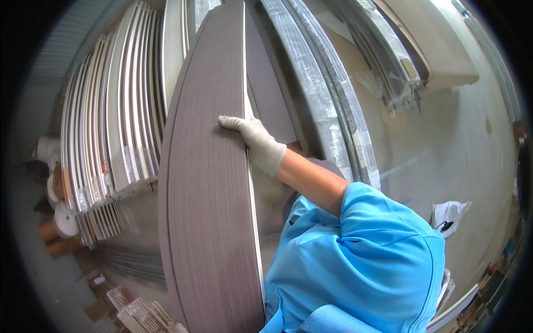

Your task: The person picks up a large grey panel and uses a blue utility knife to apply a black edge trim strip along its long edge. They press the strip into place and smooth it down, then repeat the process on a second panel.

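A long grey-brown panel (pixel 205 183) with a fine wood-grain face and a pale right edge runs from the bottom of the view to the top. My right hand (pixel 261 145), in a whitish work glove, is closed around its right edge, above the middle of the view. The thumb lies across the panel's face and points left. My fingers are hidden behind the edge. The bare forearm comes out of a blue sleeve (pixel 366 222). I cannot see my left hand.
Upright panels (pixel 133 100) stand in a row at the left, plastic around their lower ends. Long wrapped pieces (pixel 327 83) lie just right of the panel. More wrapped lengths (pixel 383 50) and a beige panel (pixel 433 44) are at upper right. A white bag (pixel 448 215) rests on the floor.
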A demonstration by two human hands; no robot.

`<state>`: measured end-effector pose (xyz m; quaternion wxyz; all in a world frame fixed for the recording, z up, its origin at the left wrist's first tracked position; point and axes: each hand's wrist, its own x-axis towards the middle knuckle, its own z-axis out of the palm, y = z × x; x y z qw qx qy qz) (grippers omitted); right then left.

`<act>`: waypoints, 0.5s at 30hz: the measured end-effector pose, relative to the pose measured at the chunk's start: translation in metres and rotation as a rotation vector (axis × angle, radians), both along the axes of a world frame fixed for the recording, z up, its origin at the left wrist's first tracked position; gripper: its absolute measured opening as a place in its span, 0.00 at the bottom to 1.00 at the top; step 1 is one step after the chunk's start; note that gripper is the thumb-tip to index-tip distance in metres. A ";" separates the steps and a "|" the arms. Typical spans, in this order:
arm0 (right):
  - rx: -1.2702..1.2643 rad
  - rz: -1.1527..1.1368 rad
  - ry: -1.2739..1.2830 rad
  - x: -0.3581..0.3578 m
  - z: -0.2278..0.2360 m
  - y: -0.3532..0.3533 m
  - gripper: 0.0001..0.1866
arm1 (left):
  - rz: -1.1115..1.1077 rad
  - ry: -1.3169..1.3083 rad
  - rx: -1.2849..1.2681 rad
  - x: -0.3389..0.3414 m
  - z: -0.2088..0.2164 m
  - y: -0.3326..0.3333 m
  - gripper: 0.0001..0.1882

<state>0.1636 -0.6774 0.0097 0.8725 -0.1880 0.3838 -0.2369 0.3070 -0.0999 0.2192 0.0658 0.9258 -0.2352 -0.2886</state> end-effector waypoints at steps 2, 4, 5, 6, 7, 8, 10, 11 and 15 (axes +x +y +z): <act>0.016 -0.018 0.043 0.001 -0.005 0.004 0.26 | -0.030 0.020 -0.005 0.017 -0.003 0.010 0.30; 0.033 -0.038 -0.036 0.000 -0.012 0.005 0.27 | -0.057 0.034 -0.016 0.033 -0.005 0.019 0.30; 0.046 -0.049 -0.053 -0.002 -0.015 0.004 0.27 | -0.075 0.040 -0.026 0.041 -0.007 0.022 0.30; 0.028 -0.027 -0.044 -0.002 -0.019 0.003 0.26 | -0.098 0.050 -0.034 0.048 -0.009 0.023 0.30; 0.021 -0.014 -0.007 -0.002 -0.021 0.001 0.26 | -0.127 0.052 -0.052 0.054 -0.012 0.021 0.30; 0.010 -0.007 0.040 -0.002 -0.023 -0.001 0.25 | -0.140 0.055 -0.067 0.058 -0.015 0.017 0.30; 0.011 -0.025 0.045 0.000 -0.026 -0.006 0.25 | -0.085 0.076 -0.065 0.060 -0.022 -0.001 0.30; -0.005 -0.026 0.038 0.002 -0.026 -0.010 0.24 | -0.012 0.097 -0.057 0.057 -0.027 -0.015 0.29; 0.021 -0.043 0.018 0.009 -0.032 -0.028 0.25 | 0.214 0.101 -0.082 0.022 -0.044 -0.082 0.28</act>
